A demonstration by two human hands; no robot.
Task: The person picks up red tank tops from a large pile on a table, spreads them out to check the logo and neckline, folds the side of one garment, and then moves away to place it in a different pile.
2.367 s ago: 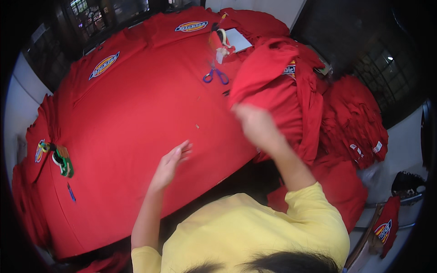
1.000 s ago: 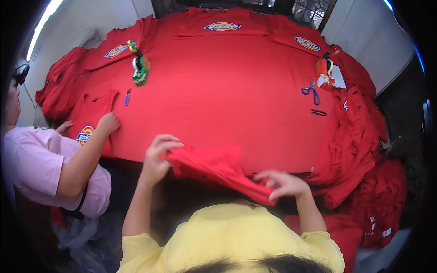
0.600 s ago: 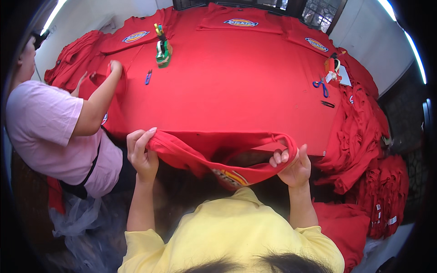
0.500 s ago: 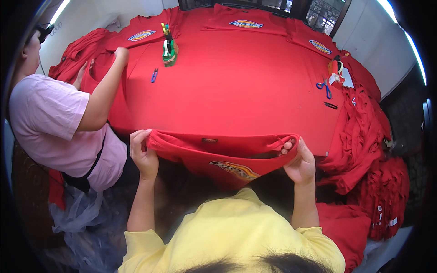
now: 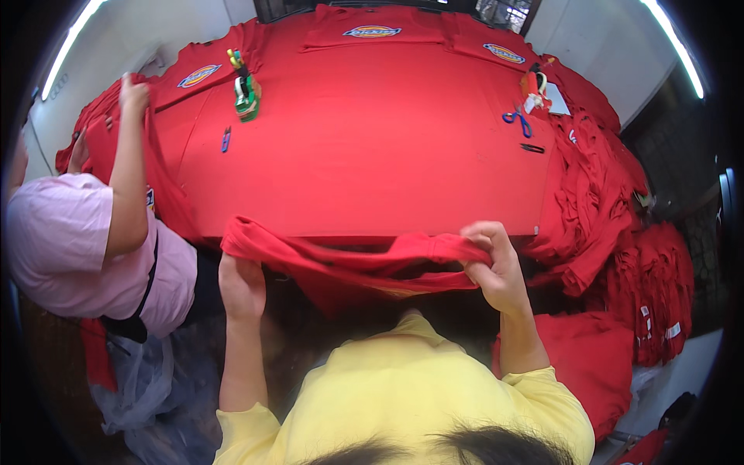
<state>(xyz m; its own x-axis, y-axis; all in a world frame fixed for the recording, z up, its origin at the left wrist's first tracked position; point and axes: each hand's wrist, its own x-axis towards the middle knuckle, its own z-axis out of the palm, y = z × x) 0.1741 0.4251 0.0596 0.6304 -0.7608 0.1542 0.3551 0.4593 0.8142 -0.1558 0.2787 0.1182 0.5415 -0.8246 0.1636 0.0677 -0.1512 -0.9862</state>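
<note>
A red sweatshirt [image 5: 333, 267] hangs stretched between my two hands, just off the near edge of the table. My left hand [image 5: 242, 287] is closed on one end of it, and cloth folded over the top hides those fingers. At the other end my right hand [image 5: 500, 267] pinches the edge between thumb and fingers. Between the hands the fabric sags into a slack curve with a dark gap in its opening. The printed patch on its front is mostly folded out of sight.
A red-covered table [image 5: 349, 155] spreads ahead, bearing thread snips [image 5: 225, 139], blue-handled scissors [image 5: 519, 122], dark snips [image 5: 532, 148] and a green tape dispenser [image 5: 246, 101]. Red garments [image 5: 589, 201] pile up at right. A person in pink [image 5: 70, 225] lifts red cloth at left.
The sweatshirt's opening has narrowed and its printed patch has folded mostly from sight. Cloth now covers my left fingers; my right hand grips from above. The other person's cloth is raised higher.
</note>
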